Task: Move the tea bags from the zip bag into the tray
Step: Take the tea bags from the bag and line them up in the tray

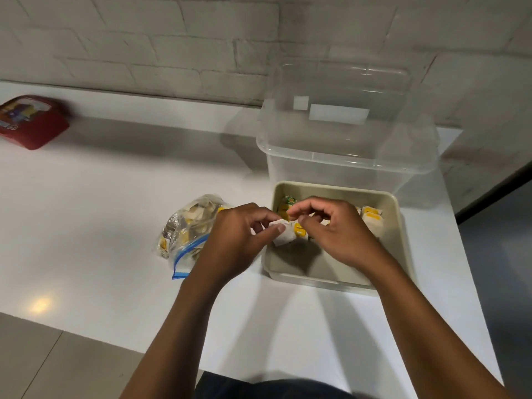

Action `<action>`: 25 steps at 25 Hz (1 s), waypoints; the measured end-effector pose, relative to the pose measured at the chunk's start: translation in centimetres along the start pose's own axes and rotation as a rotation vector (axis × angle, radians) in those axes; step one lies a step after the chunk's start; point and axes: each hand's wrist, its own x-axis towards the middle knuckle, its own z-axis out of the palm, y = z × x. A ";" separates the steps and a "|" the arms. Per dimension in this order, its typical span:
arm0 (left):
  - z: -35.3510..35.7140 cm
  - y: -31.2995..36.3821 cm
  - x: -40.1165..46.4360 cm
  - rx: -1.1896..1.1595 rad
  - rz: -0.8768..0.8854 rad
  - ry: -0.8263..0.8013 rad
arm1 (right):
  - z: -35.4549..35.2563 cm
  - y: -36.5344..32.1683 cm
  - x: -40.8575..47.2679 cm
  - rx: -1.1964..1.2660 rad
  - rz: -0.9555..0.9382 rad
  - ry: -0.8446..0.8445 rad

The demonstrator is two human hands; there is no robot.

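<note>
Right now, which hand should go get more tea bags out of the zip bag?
The left hand, probably. The zip bag lies just beside it on the counter, left of the tray. The right hand is over the tray, farther away. Both hands are pinching tea bags above the tray, so those go down first.

Dim, soft overhead light. A glare spot [40, 305] shines well left of the fingers [277, 228]. Edges bend; the red pack [31, 120] is blurred.
</note>
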 end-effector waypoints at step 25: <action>2.4 -2.3 -0.7 0.194 0.059 0.023 | -2.1 6.7 0.6 -0.426 0.273 -0.151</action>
